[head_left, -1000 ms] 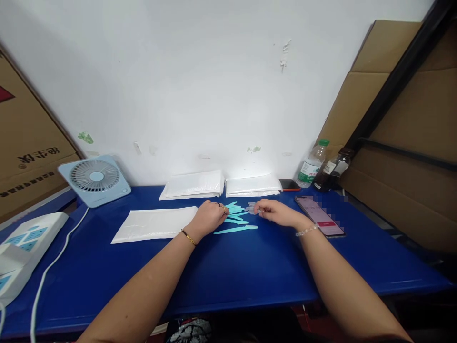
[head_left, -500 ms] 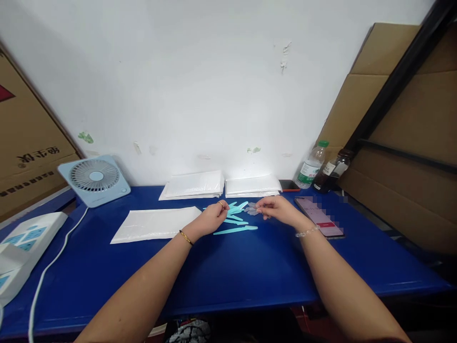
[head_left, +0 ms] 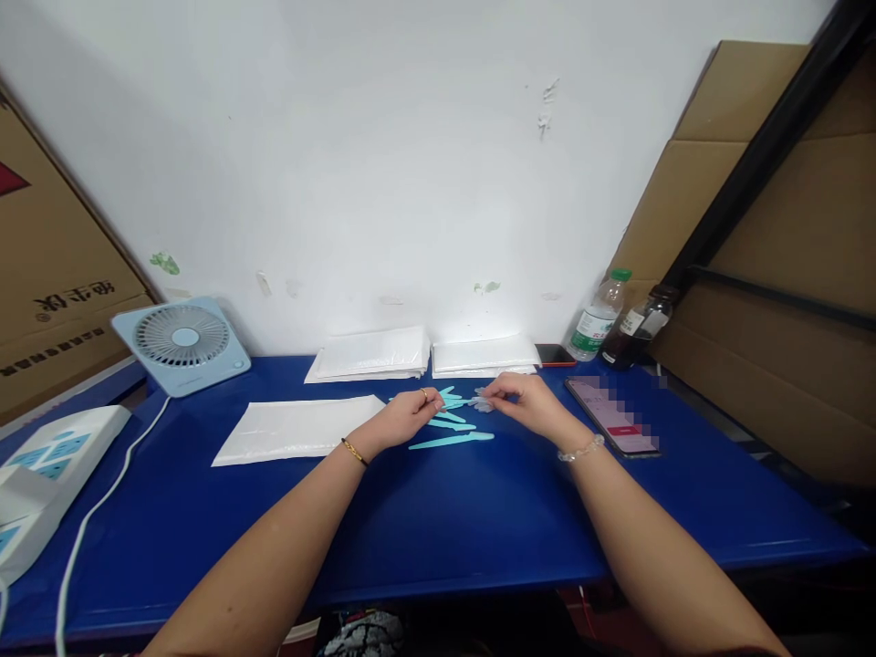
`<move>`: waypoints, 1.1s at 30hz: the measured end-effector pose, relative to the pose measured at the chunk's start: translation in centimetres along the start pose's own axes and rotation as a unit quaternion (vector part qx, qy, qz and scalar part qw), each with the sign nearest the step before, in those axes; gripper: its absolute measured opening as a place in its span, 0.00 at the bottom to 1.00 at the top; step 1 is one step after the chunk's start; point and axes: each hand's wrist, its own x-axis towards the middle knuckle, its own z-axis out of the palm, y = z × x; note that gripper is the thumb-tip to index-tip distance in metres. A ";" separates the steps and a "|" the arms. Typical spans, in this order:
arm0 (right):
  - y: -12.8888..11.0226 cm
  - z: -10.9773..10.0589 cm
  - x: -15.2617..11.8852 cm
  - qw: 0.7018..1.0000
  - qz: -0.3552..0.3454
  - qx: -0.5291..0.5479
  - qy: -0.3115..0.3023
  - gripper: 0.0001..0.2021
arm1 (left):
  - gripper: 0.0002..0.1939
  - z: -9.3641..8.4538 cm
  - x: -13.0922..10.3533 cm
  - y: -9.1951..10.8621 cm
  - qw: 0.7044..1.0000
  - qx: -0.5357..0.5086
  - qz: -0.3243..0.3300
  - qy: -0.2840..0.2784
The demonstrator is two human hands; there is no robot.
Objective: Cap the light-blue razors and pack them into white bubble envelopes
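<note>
well, a blue table [head_left: 465, 520] spreads below, bearing a flat white envelope [head_left: 294, 429]. by its right end, the left hand [head_left: 403, 419] pinches a turquoise stick [head_left: 457, 403]; the right hand [head_left: 530, 403] has its fingertips drawn narrow, though whether they grip anything i cannot tell. between the hands, more turquoise sticks [head_left: 452, 442], slim, smooth and tapered, lie loosely fanned, beside small translucent pieces [head_left: 483, 405].

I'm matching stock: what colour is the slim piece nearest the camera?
The slim piece is turquoise, in the head view.
</note>
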 end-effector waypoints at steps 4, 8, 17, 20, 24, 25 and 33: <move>0.2 0.1 0.0 1.000 0.003 -0.009 -0.005 0.07 | 0.19 -0.1 0.0 0.1 1.000 0.002 -0.001 -0.002; -0.2 0.6 0.0 1.000 -0.001 0.012 -0.023 0.07 | 0.19 0.2 0.0 0.2 1.000 -0.001 -0.002 -0.014; -1.0 0.9 -0.3 0.988 0.046 0.059 -0.134 0.06 | 0.19 1.1 -0.2 0.7 0.995 0.077 0.054 -0.033; -0.3 0.2 -0.6 0.972 0.100 0.081 -0.198 0.08 | 0.11 0.8 -0.1 0.2 0.982 0.179 0.063 0.005; 0.9 -1.3 -0.5 0.977 0.186 -0.016 -0.098 0.07 | 0.08 0.6 0.0 -0.7 0.955 0.291 0.052 0.008; 1.2 -1.6 -0.5 0.974 0.202 -0.053 -0.082 0.07 | 0.07 0.6 0.1 -0.8 0.950 0.307 0.056 0.005; 2.7 -1.2 -0.6 0.964 0.195 -0.134 -0.125 0.02 | 0.11 0.6 0.4 -0.5 0.936 0.337 0.098 -0.010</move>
